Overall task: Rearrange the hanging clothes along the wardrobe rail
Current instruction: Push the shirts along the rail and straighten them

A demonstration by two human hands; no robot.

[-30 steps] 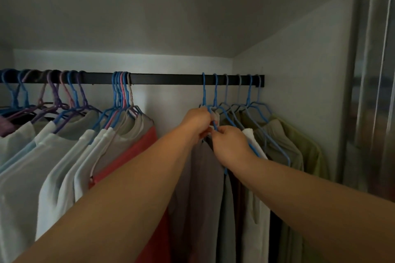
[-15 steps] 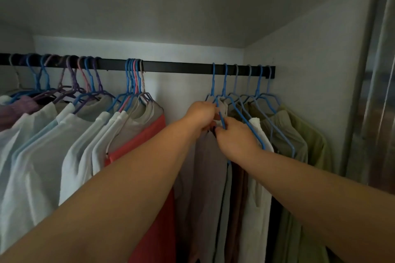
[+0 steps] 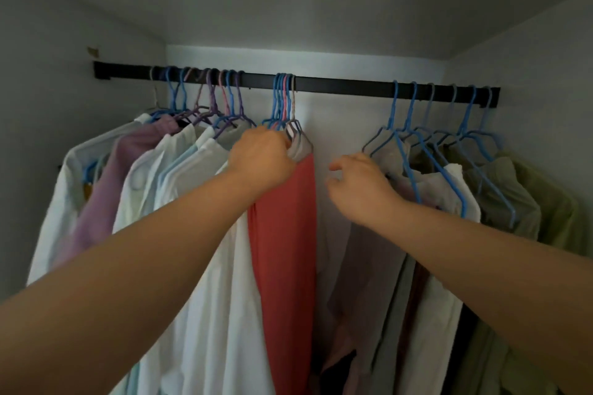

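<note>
Dim light inside the wardrobe; lower ends of all the clothes cut off by the frame's bottom edge, and a dark garment low between the groups too shadowed to make out. Black rail (image 3: 337,85) running wall to wall, both end brackets visible. Left cluster of hangers (image 3: 205,96) packed tight with white and lilac shirts (image 3: 179,189), then a small bunch of blue and pink hangers (image 3: 284,99) carrying a red garment (image 3: 285,234). Bare stretch of rail between that bunch and the right group of blue hangers (image 3: 449,112), leaving open room for sliding; pale back wall showing through the gap. Green shirts (image 3: 545,202) pressed close to the right wall, little room there. Left hand (image 3: 261,157) closed around the shoulders of the small bunch just under the hooks, fingertips hidden behind cloth. Right hand (image 3: 359,186) loosely curled, fingers (image 3: 337,167) parted and holding nothing, just beside the collar of the nearest grey garment (image 3: 390,154) in the right group.
</note>
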